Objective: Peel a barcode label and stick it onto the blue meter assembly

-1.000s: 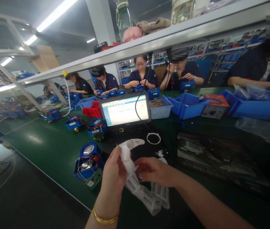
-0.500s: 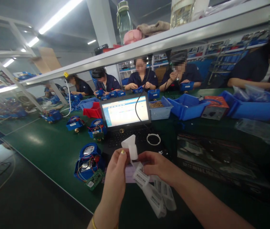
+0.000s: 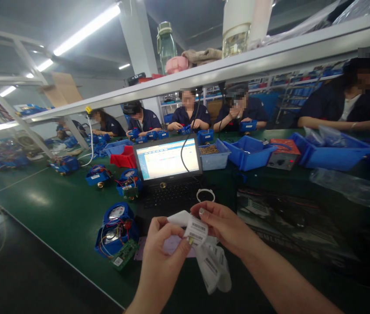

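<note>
Both hands are low in the middle of the head view, over the green bench. My left hand [image 3: 162, 249] pinches a white strip of barcode labels [image 3: 211, 261] near its top, thumb and fingers closed on the backing. My right hand [image 3: 224, 226] grips one barcode label [image 3: 196, 230] at the strip's upper end. The rest of the strip hangs down in folds below my hands. A blue water meter [image 3: 115, 229] with loose wires and a green circuit board lies just left of my left hand. An open laptop [image 3: 168, 159] stands right behind my hands.
More blue meters [image 3: 128, 183] lie along the bench to the left. Blue bins [image 3: 249, 151] and a red bin [image 3: 123, 158] stand behind the laptop. A white ring [image 3: 205, 195] lies by the keyboard. Several people sit across the bench. An overhead shelf [image 3: 204, 74] carries bottles.
The white backing end that stood upright above my hands has come down. My right hand has risen and now pinches a label at the strip's top. Both hands sit slightly lower.
</note>
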The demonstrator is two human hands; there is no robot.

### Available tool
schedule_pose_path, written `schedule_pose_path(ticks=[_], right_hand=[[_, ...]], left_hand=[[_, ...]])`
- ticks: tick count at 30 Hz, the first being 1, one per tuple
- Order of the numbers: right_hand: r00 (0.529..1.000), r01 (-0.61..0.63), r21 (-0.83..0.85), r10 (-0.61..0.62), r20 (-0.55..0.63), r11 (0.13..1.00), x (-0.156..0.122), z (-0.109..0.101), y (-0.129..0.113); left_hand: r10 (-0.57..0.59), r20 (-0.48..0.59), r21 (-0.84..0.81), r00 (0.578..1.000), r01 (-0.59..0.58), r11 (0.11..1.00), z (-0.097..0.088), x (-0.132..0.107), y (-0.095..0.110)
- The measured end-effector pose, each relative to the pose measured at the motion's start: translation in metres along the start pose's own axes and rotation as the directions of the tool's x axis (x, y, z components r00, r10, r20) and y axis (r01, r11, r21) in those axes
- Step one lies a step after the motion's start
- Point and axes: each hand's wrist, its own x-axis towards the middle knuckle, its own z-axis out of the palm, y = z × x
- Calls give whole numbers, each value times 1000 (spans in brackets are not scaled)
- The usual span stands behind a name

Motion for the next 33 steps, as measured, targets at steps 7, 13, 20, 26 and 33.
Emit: schedule_pose_path(ticks=[7, 13, 20, 26, 33], right_hand=[[972, 235, -222, -235, 25, 946, -16, 12, -5], [911, 391, -409, -409, 48, 824, -29, 25, -6], [789, 522, -616, -609, 85, 590, -30, 27, 9], [782, 491, -683, -619, 72, 541, -29, 21, 4], [786, 453, -710, -618, 33, 538, -31, 20, 3]], left_hand=[[-149, -134, -525, 980, 57, 849, 2, 13, 17], [-253, -181, -661, 950, 73, 747, 15, 12, 15], [-266, -213, -658, 940, 64, 751, 20, 11, 10], [-194, -135, -588, 972, 79, 805, 23, 6, 12], [-98, -169, -515, 981, -3, 857, 24, 4, 10]])
